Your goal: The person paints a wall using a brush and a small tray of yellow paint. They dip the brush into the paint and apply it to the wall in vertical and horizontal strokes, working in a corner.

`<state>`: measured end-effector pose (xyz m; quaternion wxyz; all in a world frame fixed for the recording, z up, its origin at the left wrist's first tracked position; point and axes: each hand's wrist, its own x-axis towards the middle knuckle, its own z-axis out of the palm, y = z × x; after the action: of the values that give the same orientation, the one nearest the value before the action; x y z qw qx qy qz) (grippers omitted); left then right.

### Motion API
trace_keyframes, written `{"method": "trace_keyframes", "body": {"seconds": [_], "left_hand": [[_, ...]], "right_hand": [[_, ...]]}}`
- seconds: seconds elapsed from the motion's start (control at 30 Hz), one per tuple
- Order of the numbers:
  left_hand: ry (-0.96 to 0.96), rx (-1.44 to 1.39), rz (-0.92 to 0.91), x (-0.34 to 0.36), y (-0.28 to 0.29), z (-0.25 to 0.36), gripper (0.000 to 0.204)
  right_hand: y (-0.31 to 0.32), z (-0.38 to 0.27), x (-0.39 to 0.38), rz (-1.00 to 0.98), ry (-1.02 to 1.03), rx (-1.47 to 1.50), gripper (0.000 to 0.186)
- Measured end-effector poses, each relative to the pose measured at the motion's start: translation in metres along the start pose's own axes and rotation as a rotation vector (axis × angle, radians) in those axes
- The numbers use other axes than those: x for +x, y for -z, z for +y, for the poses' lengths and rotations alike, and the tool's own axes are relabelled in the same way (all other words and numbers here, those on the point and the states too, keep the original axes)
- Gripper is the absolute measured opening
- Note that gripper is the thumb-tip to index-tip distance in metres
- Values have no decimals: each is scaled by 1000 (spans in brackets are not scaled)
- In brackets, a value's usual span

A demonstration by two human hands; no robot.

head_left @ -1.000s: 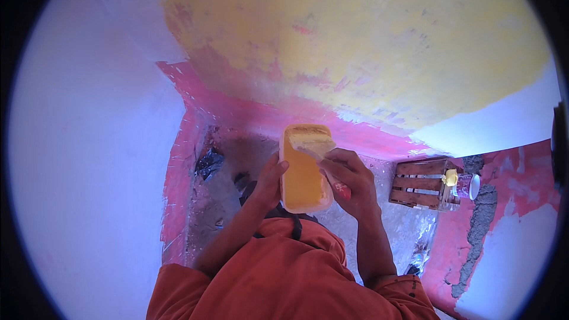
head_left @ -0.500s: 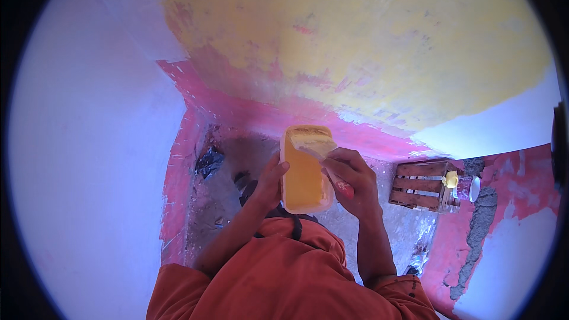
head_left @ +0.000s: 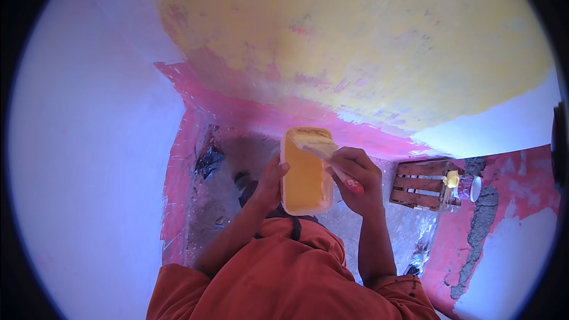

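A rectangular, pale plastic tub (head_left: 284,194) of yellow paint (head_left: 306,181) is in front of my body. My left hand (head_left: 269,185) grips its left side, thumb at the rim. In my right hand (head_left: 363,182) is a wide paintbrush (head_left: 325,148) with a red handle, its fingers wrapped around it. The brush's pale, paint-coated bristles lie at the far end of the tub, angled to the left. How deep the bristles sit in the paint I cannot tell.
Ahead rises a wall (head_left: 355,35) patchily coated yellow over pink; a white wall (head_left: 101,142) stands at left. To the right, a wooden crate (head_left: 418,185) carries a yellow-smeared container (head_left: 468,188). Dark plastic (head_left: 209,162) lies on the stained floor near the left corner.
My right hand has shifted slightly right, and the brush handle has tilted with it. The tub sits marginally nearer to me, still in my left hand.
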<state>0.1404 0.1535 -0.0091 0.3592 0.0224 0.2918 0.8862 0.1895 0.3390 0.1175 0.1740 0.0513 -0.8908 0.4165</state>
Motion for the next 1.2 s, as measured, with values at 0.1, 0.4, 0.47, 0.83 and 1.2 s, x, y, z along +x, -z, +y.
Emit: {"method": "trace_keyframes", "body": {"seconds": [0.1,0.4,0.47,0.83,1.2], "left_hand": [[-8,-32,39,-4,6,1,71],[-114,-70,153,-38,45,40,71],[-171,-65,180,-48,53,58,71],[-332,-84,364,-131,133,163,69],[-387,-34,494,-193,193,256,81]], "right_hand": [[2,2,6,5,-12,42,25],[-41,3,41,227,-632,1048,15],[-60,7,55,180,-700,1170,18],[-231,-20,173,171,-545,1237,18],[-463,70,219,-606,488,-275,29]]}}
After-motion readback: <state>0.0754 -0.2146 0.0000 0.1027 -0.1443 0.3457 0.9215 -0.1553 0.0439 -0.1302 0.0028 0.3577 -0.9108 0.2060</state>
